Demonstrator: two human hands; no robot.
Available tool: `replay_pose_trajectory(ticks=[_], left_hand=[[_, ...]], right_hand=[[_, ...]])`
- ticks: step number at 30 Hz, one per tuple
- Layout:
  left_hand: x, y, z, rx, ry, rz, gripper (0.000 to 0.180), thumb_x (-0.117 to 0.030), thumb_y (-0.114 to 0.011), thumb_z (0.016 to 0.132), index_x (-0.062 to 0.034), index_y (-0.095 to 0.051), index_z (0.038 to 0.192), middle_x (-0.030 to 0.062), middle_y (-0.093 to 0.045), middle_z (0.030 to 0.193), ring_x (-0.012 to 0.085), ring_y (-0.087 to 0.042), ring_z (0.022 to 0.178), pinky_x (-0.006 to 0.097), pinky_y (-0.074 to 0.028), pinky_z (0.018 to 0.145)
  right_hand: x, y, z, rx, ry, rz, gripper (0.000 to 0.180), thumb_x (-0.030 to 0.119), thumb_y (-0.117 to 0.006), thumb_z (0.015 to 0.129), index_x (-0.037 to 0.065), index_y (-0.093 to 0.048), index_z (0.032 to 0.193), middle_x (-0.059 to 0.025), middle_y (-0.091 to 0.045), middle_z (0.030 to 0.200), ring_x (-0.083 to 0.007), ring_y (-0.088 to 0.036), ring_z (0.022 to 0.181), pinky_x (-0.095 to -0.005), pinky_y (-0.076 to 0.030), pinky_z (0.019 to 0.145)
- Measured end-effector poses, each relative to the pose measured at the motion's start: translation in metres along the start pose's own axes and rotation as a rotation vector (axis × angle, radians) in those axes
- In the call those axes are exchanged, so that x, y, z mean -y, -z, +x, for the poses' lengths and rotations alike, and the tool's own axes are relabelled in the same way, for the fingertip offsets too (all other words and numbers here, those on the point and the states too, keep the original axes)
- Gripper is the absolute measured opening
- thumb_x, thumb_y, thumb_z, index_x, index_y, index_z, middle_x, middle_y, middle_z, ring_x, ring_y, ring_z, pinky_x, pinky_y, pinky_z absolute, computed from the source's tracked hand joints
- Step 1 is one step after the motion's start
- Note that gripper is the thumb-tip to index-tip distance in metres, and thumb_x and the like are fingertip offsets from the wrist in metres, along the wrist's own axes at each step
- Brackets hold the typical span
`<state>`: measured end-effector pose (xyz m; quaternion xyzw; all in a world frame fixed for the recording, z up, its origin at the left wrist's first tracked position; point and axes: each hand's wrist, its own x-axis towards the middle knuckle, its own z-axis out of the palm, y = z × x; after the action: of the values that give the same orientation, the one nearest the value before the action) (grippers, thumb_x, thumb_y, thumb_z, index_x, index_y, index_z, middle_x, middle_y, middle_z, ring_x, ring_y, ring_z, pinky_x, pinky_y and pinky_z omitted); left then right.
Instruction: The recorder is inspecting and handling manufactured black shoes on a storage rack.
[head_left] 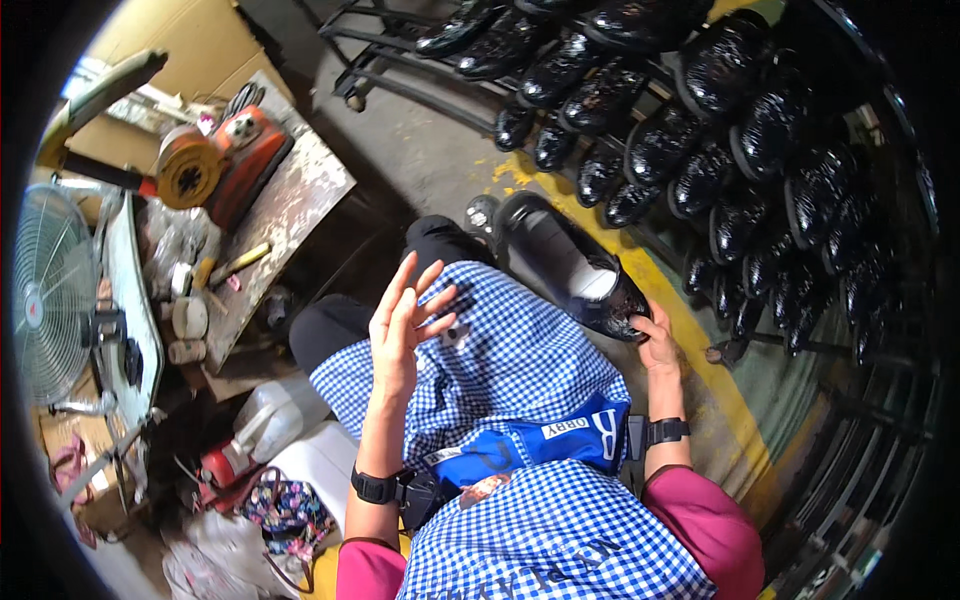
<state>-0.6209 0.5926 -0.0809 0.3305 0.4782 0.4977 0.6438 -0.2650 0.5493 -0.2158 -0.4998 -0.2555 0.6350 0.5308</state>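
Black shoe (570,268) — toe toward right hand (658,335)

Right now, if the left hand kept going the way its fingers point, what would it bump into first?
Nothing close, it seems. The left hand is open, fingers pointing up and away over the dark knee. Beyond lies bare concrete floor, though depth is hard to judge.

Open air is lying above the blue-and-white checked apron (520,360) on the lap, where the raised, spread left hand (405,320) is hovering with nothing around it. To the right, the glossy black leather shoe (570,265) held by the right hand (655,340) is filling the gap, and close behind it racks of shiny black shoes (720,150) are blocking the way. The cluttered, paint-stained workbench (290,200) is crowding the left side
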Motion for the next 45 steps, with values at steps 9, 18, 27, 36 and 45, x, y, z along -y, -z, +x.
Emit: replay_pose_trajectory(ticks=[9, 18, 27, 36, 45], left_hand=[[0.035, -0.011, 0.027, -0.081, 0.106, 0.103, 0.029, -0.012, -0.046, 0.092, -0.0007, -0.051, 0.118, 0.0128, -0.062, 0.103, 0.0126, -0.063, 0.076, 0.019, -0.051, 0.056], [0.038, -0.018, 0.028, -0.069, 0.115, 0.115, 0.026, -0.01, -0.045, 0.092, 0.0019, -0.052, 0.114, 0.0137, -0.064, 0.097, 0.0143, -0.064, 0.068, 0.02, -0.05, 0.049], [0.041, -0.022, 0.034, -0.049, 0.15, 0.101, 0.024, -0.008, -0.046, 0.091, 0.0029, -0.053, 0.111, 0.0177, -0.063, 0.095, 0.0181, -0.065, 0.062, 0.022, -0.051, 0.045], [0.035, -0.022, 0.036, 0.066, 0.16, 0.154, 0.023, -0.006, -0.044, 0.091, 0.0058, -0.052, 0.108, 0.0212, -0.063, 0.093, 0.0234, -0.065, 0.059, 0.025, -0.053, 0.044], [0.025, -0.027, 0.04, 0.175, 0.218, 0.108, 0.026, -0.004, -0.041, 0.092, 0.0078, -0.051, 0.112, 0.0195, -0.062, 0.099, 0.0218, -0.066, 0.07, 0.023, -0.055, 0.054]], right_hand=[[-0.082, 0.078, -0.035, -0.736, -0.224, 0.434, 0.041, 0.017, -0.069, 0.072, 0.007, -0.056, 0.109, -0.0084, -0.061, 0.104, -0.0219, -0.057, 0.097, -0.0387, -0.044, 0.084], [-0.086, 0.136, 0.064, -0.887, 0.042, 0.578, 0.04, 0.024, -0.071, 0.073, 0.009, -0.056, 0.107, -0.0052, -0.06, 0.105, -0.0224, -0.056, 0.096, -0.0453, -0.04, 0.088], [-0.079, 0.187, 0.15, -0.95, -0.433, 0.11, 0.083, 0.049, -0.066, 0.071, 0.015, -0.027, 0.136, -0.0107, -0.025, 0.14, -0.0271, -0.028, 0.126, -0.0579, -0.032, 0.092], [-0.057, 0.217, 0.12, -1.231, -0.265, 0.145, 0.081, 0.043, -0.073, 0.067, 0.01, -0.033, 0.13, -0.0085, -0.032, 0.128, -0.0273, -0.037, 0.106, -0.048, -0.038, 0.092], [-0.061, 0.229, 0.144, -1.259, -0.349, 0.221, 0.071, 0.036, -0.076, 0.066, 0.006, -0.043, 0.122, -0.0064, -0.055, 0.104, -0.0204, -0.055, 0.079, -0.0414, -0.044, 0.088]])
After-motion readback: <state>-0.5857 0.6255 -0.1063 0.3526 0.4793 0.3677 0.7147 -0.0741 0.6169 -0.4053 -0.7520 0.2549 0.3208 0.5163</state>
